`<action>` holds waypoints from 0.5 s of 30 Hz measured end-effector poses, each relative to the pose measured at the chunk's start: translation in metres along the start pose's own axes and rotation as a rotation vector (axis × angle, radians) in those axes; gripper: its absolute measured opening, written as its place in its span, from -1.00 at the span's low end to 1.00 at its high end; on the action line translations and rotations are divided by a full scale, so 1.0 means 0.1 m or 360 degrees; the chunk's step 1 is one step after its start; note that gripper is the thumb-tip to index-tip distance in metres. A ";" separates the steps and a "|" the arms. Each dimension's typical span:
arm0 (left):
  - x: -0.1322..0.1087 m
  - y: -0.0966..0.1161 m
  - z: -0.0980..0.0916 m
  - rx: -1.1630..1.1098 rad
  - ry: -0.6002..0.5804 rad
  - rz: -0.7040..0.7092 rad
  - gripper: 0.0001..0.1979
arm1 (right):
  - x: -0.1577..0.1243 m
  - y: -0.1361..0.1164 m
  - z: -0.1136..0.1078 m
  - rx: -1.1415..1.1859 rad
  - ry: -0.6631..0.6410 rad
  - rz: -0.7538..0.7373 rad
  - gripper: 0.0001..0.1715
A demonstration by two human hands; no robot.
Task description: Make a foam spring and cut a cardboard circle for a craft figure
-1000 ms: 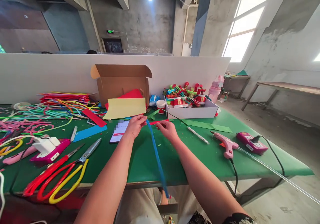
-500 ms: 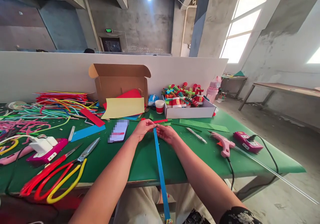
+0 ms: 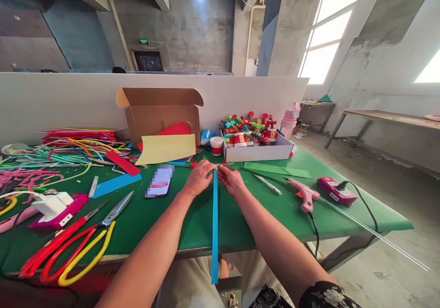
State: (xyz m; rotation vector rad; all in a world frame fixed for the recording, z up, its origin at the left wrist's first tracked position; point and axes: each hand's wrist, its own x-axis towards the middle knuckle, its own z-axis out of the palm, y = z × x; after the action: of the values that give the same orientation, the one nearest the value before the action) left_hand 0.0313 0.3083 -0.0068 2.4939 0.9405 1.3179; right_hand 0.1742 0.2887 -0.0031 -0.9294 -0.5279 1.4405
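Note:
A long blue paper strip [image 3: 215, 225] runs from my hands straight toward me, over the green table [image 3: 192, 225] and past its front edge. My left hand [image 3: 198, 178] and my right hand [image 3: 231, 178] meet at the strip's far end, fingers pinched on it. A red strip and a green strip lie just beyond my fingertips.
Red and yellow scissors [image 3: 68, 248] lie at the left. A phone [image 3: 158, 182], a pink glue gun [image 3: 303, 193] with its cord, an open cardboard box [image 3: 160, 113], a white box of coloured figures [image 3: 256, 143], a paper cup [image 3: 216, 145] and piles of pipe cleaners [image 3: 58, 152] are on the table.
My hands came together at the strip's far end. The blue strip swung from slanting rightward to lying straight toward me, flat on the table.

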 end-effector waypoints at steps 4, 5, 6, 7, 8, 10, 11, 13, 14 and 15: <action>0.01 -0.01 -0.01 -0.0028 0.0040 -0.0006 -0.83 | -0.01 -0.01 0.01 -0.0055 -0.0072 0.0010 -0.83; 0.01 -0.02 -0.02 -0.0069 0.0048 -0.0018 -0.83 | -0.02 -0.01 0.01 -0.0065 -0.0080 0.0009 -0.83; 0.01 -0.02 -0.02 -0.0106 0.0053 -0.0027 -0.83 | -0.02 -0.01 0.02 -0.0074 -0.0081 0.0002 -0.83; 0.01 -0.02 -0.02 -0.0133 0.0055 -0.0036 -0.84 | -0.02 -0.01 0.02 -0.0083 -0.0076 -0.0009 -0.83; 0.01 -0.02 -0.01 -0.0149 0.0054 -0.0041 -0.84 | -0.03 -0.01 0.03 -0.0092 -0.0070 -0.0021 -0.83; 0.00 -0.02 0.00 -0.0147 0.0046 -0.0045 -0.86 | -0.05 -0.02 0.03 -0.0109 -0.0050 -0.0049 -0.83; 0.00 -0.01 0.00 -0.0138 0.0045 -0.0050 -0.87 | -0.05 -0.02 0.04 -0.0118 -0.0040 -0.0067 -0.83; -0.01 0.01 0.01 -0.0129 0.0046 -0.0066 -0.89 | -0.06 -0.02 0.04 -0.0150 -0.0020 -0.0103 -0.84; 0.00 0.02 0.00 -0.0141 0.0052 -0.0074 -0.90 | -0.07 -0.02 0.04 -0.0174 -0.0017 -0.0121 -0.84; 0.00 0.03 0.00 -0.0163 0.0065 -0.0086 -0.91 | -0.07 -0.01 0.03 -0.0204 -0.0023 -0.0140 -0.84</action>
State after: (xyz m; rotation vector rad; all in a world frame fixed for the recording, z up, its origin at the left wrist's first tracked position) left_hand 0.0329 0.3056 -0.0056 2.3576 0.9173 1.3688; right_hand 0.1717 0.2827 0.0015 -0.9854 -0.6701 1.3473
